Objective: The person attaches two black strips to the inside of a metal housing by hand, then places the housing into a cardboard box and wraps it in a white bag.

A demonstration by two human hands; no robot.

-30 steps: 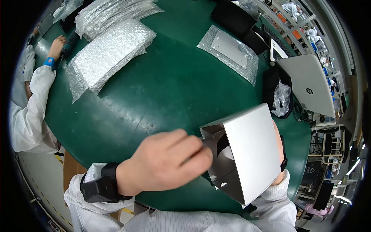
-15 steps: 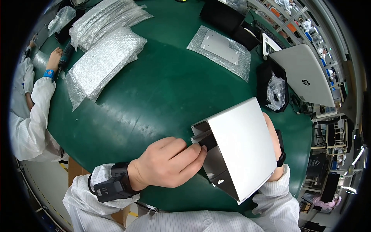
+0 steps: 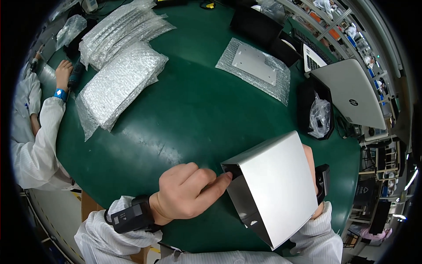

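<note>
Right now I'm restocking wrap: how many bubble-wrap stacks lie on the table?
2: a near stack at the table's left, a second stack behind it. A separate sheet lies under a metal plate.

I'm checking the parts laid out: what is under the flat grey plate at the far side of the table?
A sheet of bubble wrap lies under the grey plate, on the green table. Anything beneath the wrap is covered.

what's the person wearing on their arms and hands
Both hands are bare, no gloves. The left hand comes out of a white coat sleeve, with a black strap-on device at the wrist. The right hand is mostly hidden; its wrist shows a black band and a white sleeve.
</note>
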